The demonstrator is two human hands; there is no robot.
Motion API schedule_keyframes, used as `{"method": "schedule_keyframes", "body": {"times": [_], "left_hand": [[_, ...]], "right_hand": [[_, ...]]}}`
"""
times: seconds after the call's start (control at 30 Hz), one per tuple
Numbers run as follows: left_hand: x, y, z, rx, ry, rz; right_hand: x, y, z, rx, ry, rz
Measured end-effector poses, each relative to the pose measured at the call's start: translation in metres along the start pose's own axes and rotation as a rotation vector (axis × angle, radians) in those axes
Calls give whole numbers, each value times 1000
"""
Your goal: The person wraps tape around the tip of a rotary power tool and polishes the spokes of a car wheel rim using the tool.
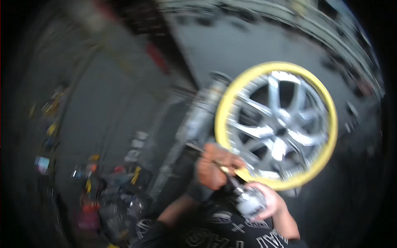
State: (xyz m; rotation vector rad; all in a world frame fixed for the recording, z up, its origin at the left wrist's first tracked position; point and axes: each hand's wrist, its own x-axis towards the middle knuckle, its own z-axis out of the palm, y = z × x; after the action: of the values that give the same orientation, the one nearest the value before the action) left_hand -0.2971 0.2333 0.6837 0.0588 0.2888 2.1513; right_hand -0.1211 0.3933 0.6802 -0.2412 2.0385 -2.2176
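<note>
My left hand (215,166), in an orange glove, is closed around a thin dark piece with a pale yellowish end, near the lower left rim of the wheel. My bare right hand (271,201) wraps around a rounded clear-and-whitish container (250,202). A dark neck with a shiny collar runs from the container toward my left hand; blur hides what it is exactly. In front of both hands is a silver multi-spoke wheel (283,118) with a yellow band (329,151) around its outer edge.
A grey cylindrical metal part (202,111) lies left of the wheel. On the lower left is a work surface with blurred tools and bottles (124,198). A small phone-like object (42,163) lies farther left. Several dark round shapes line the far edge.
</note>
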Motion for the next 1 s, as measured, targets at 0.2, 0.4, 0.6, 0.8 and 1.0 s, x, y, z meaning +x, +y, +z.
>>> {"method": "schedule_keyframes", "body": {"times": [0.2, 0.4, 0.6, 0.8, 1.0], "left_hand": [[-28, -3, -42, 224, -116, 36], [-102, -21, -44, 907, 49, -21], [-132, -21, -29, 1347, 204, -343], [-142, 9, -70, 1351, 160, -229], [-157, 70, -105, 1317, 118, -136]], "right_hand": [[42, 18, -12, 32, 44, 97], [99, 33, -6, -16, -75, 171], [139, 38, 22, -34, -205, 201], [169, 46, 70, -66, -247, 237], [205, 51, 121, -127, -171, 281]]}}
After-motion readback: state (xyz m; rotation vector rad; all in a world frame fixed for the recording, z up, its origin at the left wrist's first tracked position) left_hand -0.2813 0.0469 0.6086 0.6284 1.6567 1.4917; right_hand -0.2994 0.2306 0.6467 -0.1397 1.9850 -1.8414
